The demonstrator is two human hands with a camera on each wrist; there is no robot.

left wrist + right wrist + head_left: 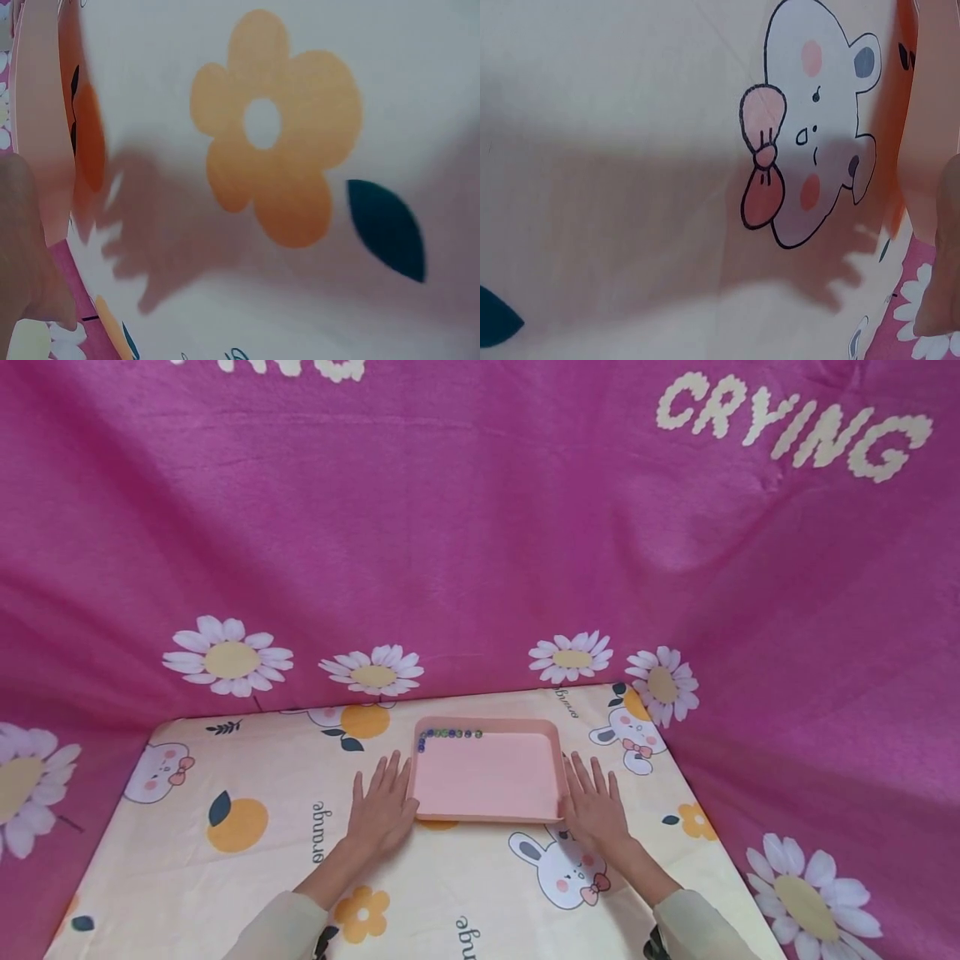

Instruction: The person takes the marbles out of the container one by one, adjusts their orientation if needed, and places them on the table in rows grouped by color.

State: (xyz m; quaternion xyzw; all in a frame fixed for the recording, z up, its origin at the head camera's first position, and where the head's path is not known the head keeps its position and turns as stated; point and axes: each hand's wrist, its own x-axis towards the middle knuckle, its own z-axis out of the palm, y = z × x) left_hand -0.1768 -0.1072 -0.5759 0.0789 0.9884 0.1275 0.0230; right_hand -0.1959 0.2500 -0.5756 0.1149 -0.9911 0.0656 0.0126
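Observation:
A shallow pink tray (pixel 487 785) lies between my two hands. Several small glass marbles (pixel 452 733), dark blue and greenish, line its far wall, with a few round the far left corner. My left hand (pixel 381 814) touches the tray's left side, its fingers straight and spread, thumb at the near left corner. On the opposite side my right hand (pixel 597 814) mirrors it, fingers extended beside the right wall. Both wrist views show only part of each hand beside the tray's outer wall (pixel 45 112). Whether the tray is lifted off the cloth is hard to tell.
A cream tablecloth (pixel 172 893) printed with rabbits, oranges and flowers covers the table. Magenta fabric (pixel 465 543) with daisies and white letters hangs behind and at both sides. Hand shadows fall on the cloth in the wrist views.

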